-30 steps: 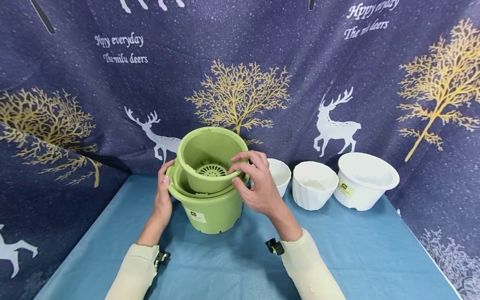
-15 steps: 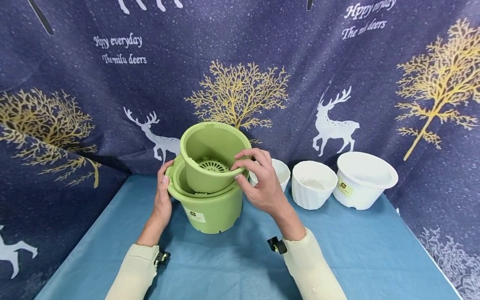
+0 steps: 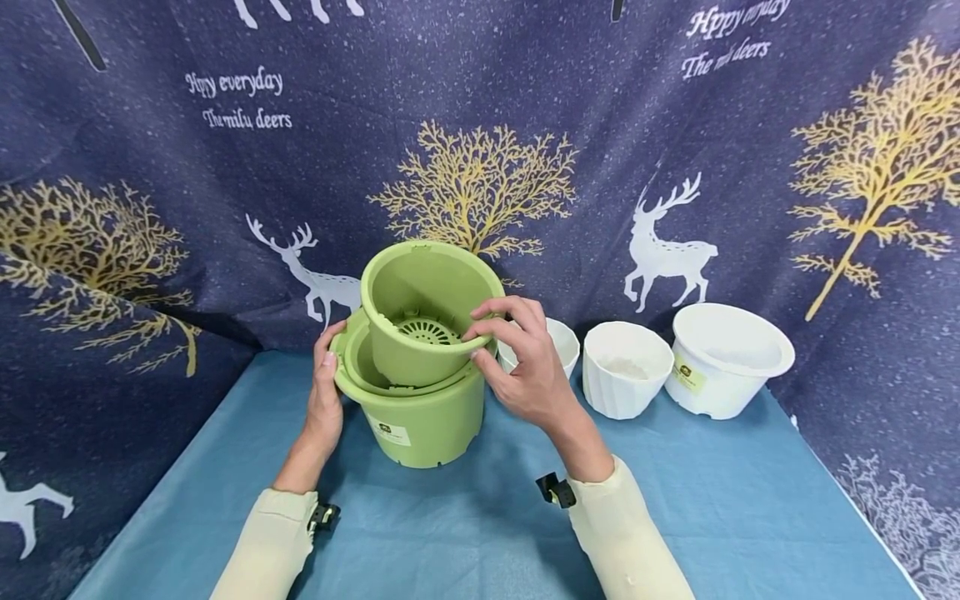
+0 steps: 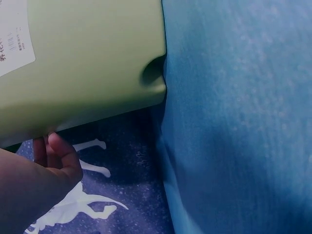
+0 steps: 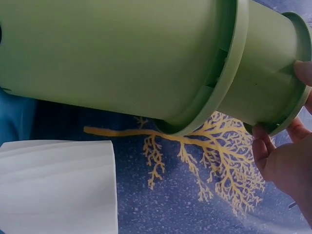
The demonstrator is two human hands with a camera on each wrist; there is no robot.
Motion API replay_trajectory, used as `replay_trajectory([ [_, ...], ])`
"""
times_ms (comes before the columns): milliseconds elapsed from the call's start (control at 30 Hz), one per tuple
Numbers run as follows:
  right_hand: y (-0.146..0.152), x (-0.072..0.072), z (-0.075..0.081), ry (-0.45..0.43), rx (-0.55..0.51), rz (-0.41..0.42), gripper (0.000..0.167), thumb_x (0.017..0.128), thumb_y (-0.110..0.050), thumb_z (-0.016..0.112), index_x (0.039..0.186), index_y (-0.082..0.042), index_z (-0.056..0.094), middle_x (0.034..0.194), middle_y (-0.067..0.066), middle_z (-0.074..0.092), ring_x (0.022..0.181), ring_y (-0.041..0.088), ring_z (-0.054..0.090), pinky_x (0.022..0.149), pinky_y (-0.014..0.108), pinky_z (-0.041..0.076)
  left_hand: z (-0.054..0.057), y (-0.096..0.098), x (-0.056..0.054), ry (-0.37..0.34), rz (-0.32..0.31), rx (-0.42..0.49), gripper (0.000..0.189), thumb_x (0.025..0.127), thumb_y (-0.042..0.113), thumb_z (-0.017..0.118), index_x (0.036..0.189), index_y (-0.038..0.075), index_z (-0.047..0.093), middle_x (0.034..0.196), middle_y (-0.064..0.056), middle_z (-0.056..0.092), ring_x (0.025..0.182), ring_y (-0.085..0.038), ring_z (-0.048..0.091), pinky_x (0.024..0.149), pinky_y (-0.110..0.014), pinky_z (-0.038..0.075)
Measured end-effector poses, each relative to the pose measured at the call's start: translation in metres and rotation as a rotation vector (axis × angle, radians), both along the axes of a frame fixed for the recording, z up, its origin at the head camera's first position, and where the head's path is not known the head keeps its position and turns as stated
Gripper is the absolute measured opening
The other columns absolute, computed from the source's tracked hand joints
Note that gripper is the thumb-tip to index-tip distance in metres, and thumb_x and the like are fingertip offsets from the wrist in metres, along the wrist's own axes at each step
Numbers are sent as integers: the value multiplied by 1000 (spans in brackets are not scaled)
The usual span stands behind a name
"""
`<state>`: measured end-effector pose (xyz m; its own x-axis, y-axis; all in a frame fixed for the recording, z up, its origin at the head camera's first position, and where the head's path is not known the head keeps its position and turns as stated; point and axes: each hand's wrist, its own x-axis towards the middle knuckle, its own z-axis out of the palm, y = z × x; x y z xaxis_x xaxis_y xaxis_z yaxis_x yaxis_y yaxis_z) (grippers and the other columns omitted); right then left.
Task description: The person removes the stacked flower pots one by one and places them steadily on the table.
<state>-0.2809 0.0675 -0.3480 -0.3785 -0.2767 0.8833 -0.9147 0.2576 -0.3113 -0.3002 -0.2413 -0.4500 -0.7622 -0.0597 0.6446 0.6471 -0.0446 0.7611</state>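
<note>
A smaller green flower pot [image 3: 408, 354] with a slotted bottom sits partly inside a larger green flower pot [image 3: 442, 429], tilted and with its rim well above the larger one's. My right hand [image 3: 528, 362] pinches the smaller pot's right rim, fingertips inside and thumb outside. In the right wrist view the smaller pot [image 5: 265, 73] stands out beyond the larger pot's rim. My left hand [image 3: 326, 396] grips the larger pot's left rim. The left wrist view shows that pot's labelled wall [image 4: 92, 58] and the left hand [image 4: 41, 180] at its side, fingers partly hidden.
On the right stand a white faceted pot [image 3: 561, 346] partly behind my right hand, a white fluted pot [image 3: 622, 396] and a wide white pot [image 3: 712, 392] with a label. A blue cloth [image 3: 465, 542] covers the table; a dark blue printed curtain [image 3: 480, 75] hangs behind.
My right hand has lifted the smaller green flower pot slightly up and to the right; almost all of this came in the first half second. The left hand keeps its place on the larger pot.
</note>
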Motion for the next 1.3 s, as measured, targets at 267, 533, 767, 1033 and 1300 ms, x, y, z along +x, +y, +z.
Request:
replay_trajectory([
  [267, -2, 1, 1, 18, -12, 1, 9, 94, -10, 72, 101, -14, 76, 125, 10, 66, 123, 32, 52, 106, 52, 35, 0, -1, 0, -1, 3, -5, 57, 115, 32, 25, 163, 2, 30, 164, -14, 37, 135, -15, 47, 113, -22, 34],
  [533, -2, 1, 1, 21, -17, 1, 8, 95, -11, 71, 101, -13, 76, 124, 11, 66, 124, 33, 52, 108, 53, 35, 0, -1, -1, 1, 11, -5, 56, 115, 31, 26, 162, 2, 31, 165, -14, 35, 137, -15, 46, 114, -22, 32],
  [767, 1, 2, 3, 34, -28, 1, 9, 94, -9, 70, 100, -11, 76, 123, 12, 66, 122, 33, 53, 106, 52, 35, -1, -1, -2, 8, 5, -2, 56, 114, 31, 26, 162, 1, 31, 165, -14, 35, 136, -15, 46, 115, -22, 32],
  [1033, 1, 2, 5, 58, -42, 9, 10, 93, -8, 70, 100, -12, 76, 122, 13, 66, 122, 33, 55, 108, 53, 35, -1, -1, -2, 9, -3, 16, 56, 114, 30, 26, 162, 1, 31, 164, -15, 37, 135, -16, 47, 114, -22, 33],
  [1300, 3, 4, 9, 70, -64, 8, 11, 93, -6, 70, 100, -12, 77, 121, 13, 67, 120, 33, 55, 106, 52, 35, -1, -1, -2, 11, -7, 9, 56, 115, 29, 26, 162, 1, 31, 164, -16, 36, 135, -15, 48, 113, -22, 34],
])
